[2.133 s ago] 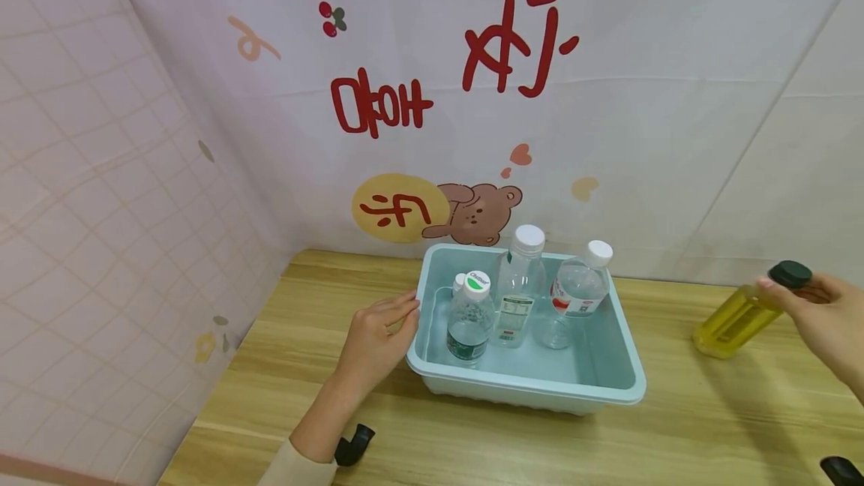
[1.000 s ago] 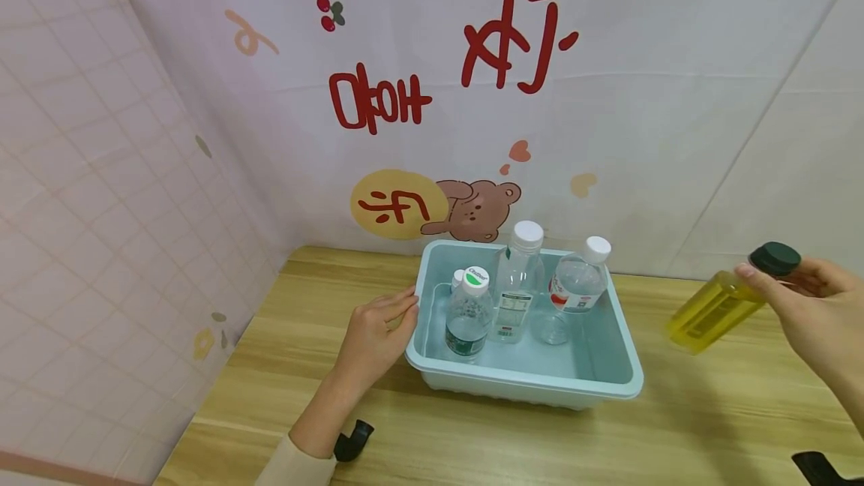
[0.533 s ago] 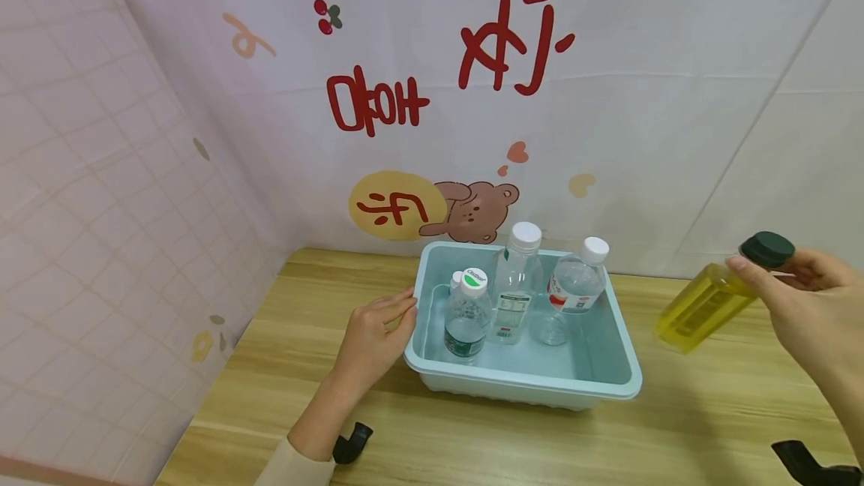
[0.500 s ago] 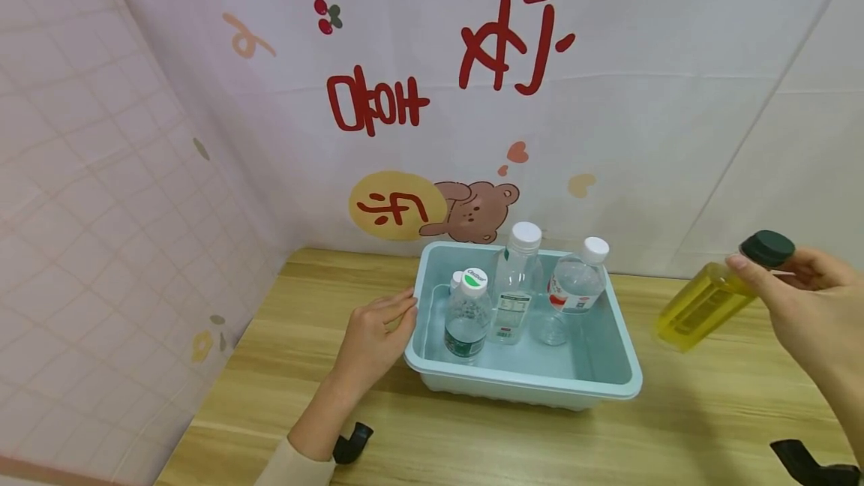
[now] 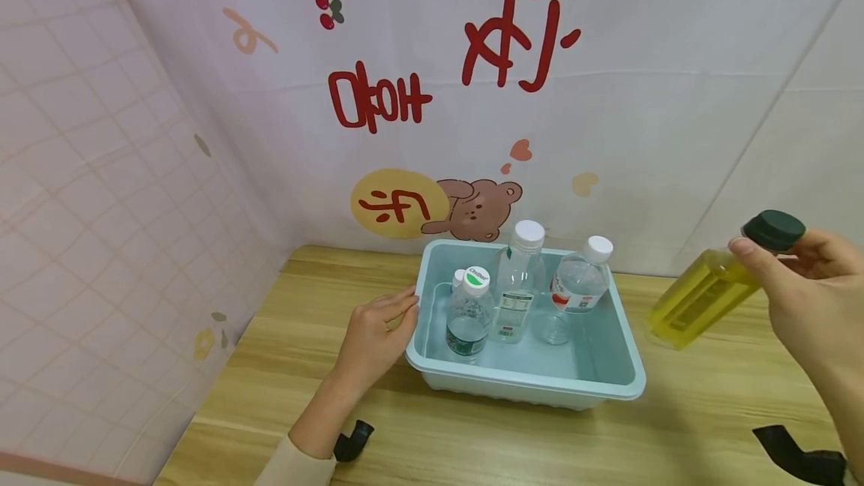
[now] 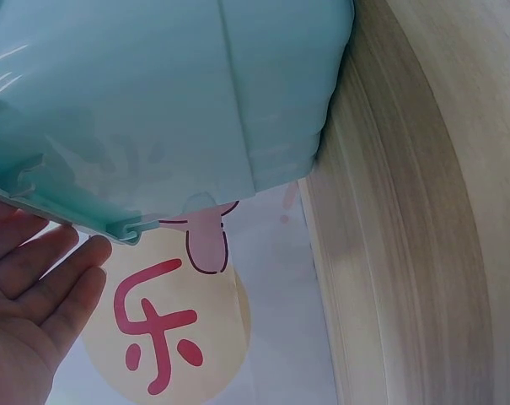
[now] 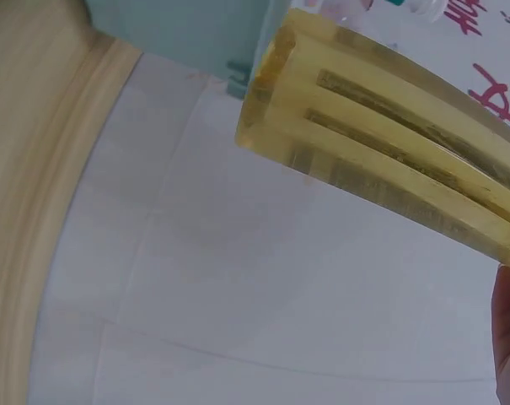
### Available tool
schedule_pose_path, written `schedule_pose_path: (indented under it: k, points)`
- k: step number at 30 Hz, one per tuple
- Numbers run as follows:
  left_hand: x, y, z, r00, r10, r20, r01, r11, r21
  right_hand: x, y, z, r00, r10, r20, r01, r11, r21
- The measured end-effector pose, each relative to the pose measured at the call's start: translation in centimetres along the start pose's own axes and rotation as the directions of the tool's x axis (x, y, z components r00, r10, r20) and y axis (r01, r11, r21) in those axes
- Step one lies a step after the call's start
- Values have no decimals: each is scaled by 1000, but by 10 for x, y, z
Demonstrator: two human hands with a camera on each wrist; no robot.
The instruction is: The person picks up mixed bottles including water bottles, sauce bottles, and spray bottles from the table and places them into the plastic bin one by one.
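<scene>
In the head view my right hand (image 5: 810, 291) grips a clear bottle of yellow liquid (image 5: 705, 298) near its neck, just below a dark green cap (image 5: 773, 230). The bottle slants, its base pointing down and left, to the right of a pale teal plastic basin (image 5: 533, 385). The right wrist view shows the yellow bottle (image 7: 373, 143) large and side-on. My left hand (image 5: 378, 332) pinches the basin's left rim; its fingers (image 6: 48, 270) lie against the lip in the left wrist view. Inside the basin stand a short bottle (image 5: 468, 325), a tall bottle (image 5: 516, 298) and a red-labelled bottle (image 5: 579, 287), all clear with white caps.
Another small white cap (image 5: 459, 277) shows behind the short bottle. The basin stands on a wood-grain table (image 5: 304, 306), close to a white wall sheet (image 5: 641, 133) with red writing and a bear. Black straps or mounts (image 5: 799, 456) sit by both wrists.
My right hand has carried the yellow bottle left and up, off the table and closer to the basin. The left hand has stayed at the rim.
</scene>
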State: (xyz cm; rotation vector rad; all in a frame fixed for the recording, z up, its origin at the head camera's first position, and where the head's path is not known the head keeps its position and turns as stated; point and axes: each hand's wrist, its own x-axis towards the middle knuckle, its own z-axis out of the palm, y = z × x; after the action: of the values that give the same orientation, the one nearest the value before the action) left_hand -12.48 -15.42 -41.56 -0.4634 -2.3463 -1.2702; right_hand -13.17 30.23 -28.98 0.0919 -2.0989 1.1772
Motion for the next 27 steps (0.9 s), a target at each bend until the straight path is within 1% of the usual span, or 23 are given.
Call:
schedule_pose_path:
  k: [4, 9, 10, 11, 12, 13, 15, 16, 17, 18, 19, 20, 21, 22, 23, 24, 25, 26, 27]
  points:
    - [0, 0, 0, 1000, -3, -1, 3, 1000, 5, 0, -11, 2, 999, -36, 3, 36, 999, 14]
    - [1, 1, -1, 1000, -1, -3, 1, 1000, 12, 0, -26, 6, 1000, -5, 1, 5, 999, 34]
    - [1, 2, -1, 1000, 1, -3, -1, 1000, 11, 0, -28, 7, 1000, -20, 6, 19, 996, 87]
    - [1, 2, -1, 1000, 3, -4, -3, 1000, 12, 0, -30, 9, 999, -36, 6, 34, 983, 179]
    - [1, 1, -1, 1000, 6, -5, -6, 1000, 11, -1, -31, 11, 998, -63, 5, 59, 963, 262]
    - [1, 1, -1, 1000, 9, -6, -9, 1000, 10, -1, -33, 13, 995, -96, 2, 89, 930, 356]
    - [1, 1, -1, 1000, 10, -6, -10, 1000, 8, -1, -35, 19, 989, -150, -12, 134, 840, 527]
    - [1, 1, -1, 1000, 11, -7, -11, 1000, 7, -1, -36, 22, 985, -170, -19, 147, 782, 606]
    - [1, 1, 0, 1000, 11, -8, -11, 1000, 6, -1, -39, 24, 986, -164, -32, 147, 754, 640]
    - [1, 1, 0, 1000, 10, -8, -10, 1000, 4, -2, -41, 26, 987, -156, -40, 145, 752, 643]
    - [0, 1, 0, 1000, 9, -8, -9, 1000, 4, -3, -43, 28, 988, -148, -44, 142, 757, 637]
    - [0, 1, -1, 1000, 7, -7, -7, 1000, 4, -3, -45, 30, 991, -126, -41, 123, 765, 632]
    - [0, 1, -1, 1000, 8, -8, -8, 1000, 4, -4, -47, 32, 992, -124, -38, 121, 780, 614]
    - [0, 1, -1, 1000, 8, -7, -8, 1000, 6, -6, -49, 33, 993, -115, -27, 107, 785, 610]
    - [0, 1, -1, 1000, 7, -7, -7, 1000, 8, -7, -51, 35, 994, -105, -15, 93, 798, 595]
    - [-1, 1, -1, 1000, 7, -6, -7, 1000, 9, -9, -52, 37, 994, -111, -4, 92, 803, 588]
    - [-1, 1, -1, 1000, 6, -6, -6, 1000, 11, -10, -53, 39, 993, -118, 8, 93, 822, 561]
    - [-1, 1, -1, 1000, 5, -5, -5, 1000, 12, -11, -54, 41, 992, -122, 20, 91, 834, 545]
    - [-1, 1, -1, 1000, 4, -5, -3, 1000, 13, -13, -54, 44, 991, -131, 29, 95, 837, 539]
